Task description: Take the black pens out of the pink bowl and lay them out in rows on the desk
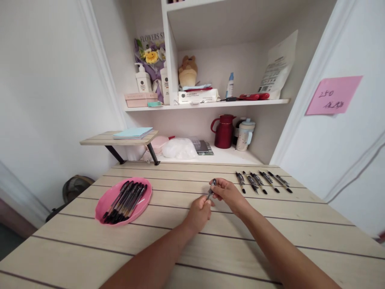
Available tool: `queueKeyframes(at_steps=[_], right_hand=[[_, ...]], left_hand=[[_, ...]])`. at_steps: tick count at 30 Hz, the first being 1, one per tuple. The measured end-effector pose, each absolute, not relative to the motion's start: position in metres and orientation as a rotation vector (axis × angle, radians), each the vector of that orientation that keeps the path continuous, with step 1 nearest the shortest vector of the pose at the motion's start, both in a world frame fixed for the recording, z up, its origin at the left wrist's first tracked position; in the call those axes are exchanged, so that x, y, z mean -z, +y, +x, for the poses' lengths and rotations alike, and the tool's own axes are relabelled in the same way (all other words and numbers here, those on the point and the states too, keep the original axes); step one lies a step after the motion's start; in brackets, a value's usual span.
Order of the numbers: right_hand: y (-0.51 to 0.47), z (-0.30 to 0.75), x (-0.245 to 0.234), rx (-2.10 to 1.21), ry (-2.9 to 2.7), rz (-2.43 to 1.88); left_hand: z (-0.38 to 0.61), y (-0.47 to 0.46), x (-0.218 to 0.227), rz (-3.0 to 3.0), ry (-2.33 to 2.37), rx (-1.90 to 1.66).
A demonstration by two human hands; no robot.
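Observation:
Both my hands meet over the middle of the wooden table (pixel 270 241) and grip one black pen (pixel 211 188) between them. My left hand (pixel 199 212) pinches its lower end. My right hand (pixel 227 193) holds the upper part, fingers curled round it. A pink tray (pixel 104 200) at the left holds several black pens (pixel 125 196) lying side by side. At the right, several more black pens (pixel 261 181) lie in a row directly on the table.
A small wooden riser (pixel 99 140) with a light blue notebook (pixel 132 132) stands at the table's back left. Behind it, white shelves hold a red jug (pixel 224 130), a speckled cup (pixel 245 134), bottles and boxes. A pink note (pixel 333 95) sticks on the right wall.

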State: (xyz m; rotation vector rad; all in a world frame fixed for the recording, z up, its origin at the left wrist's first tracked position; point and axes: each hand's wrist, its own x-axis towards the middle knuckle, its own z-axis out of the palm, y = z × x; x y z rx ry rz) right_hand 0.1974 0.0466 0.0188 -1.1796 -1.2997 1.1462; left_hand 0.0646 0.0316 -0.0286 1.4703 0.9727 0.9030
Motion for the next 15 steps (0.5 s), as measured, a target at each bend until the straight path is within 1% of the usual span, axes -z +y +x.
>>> queueKeyframes(at_steps=[3, 7, 11, 15], right_hand=[[0.045, 0.205, -0.025, -1.151, -1.364, -1.218], [0.042, 0.217, -0.014, -0.989, -1.444, -1.417], [0.034, 0.228, 0.017, -0.720, -1.809, -1.635], [0.026, 0.231, 0.036, -0.457, -1.958, -1.701]], left_hand=[[0.063, 0.034, 0.021, 1.417, 0.993, -0.948], [0.042, 0.046, -0.008, 1.550, 1.213, -1.002], [-0.019, 0.062, -0.047, 1.715, 1.514, -1.050], [-0.102, 0.065, -0.073, 1.728, 1.870, -0.978]])
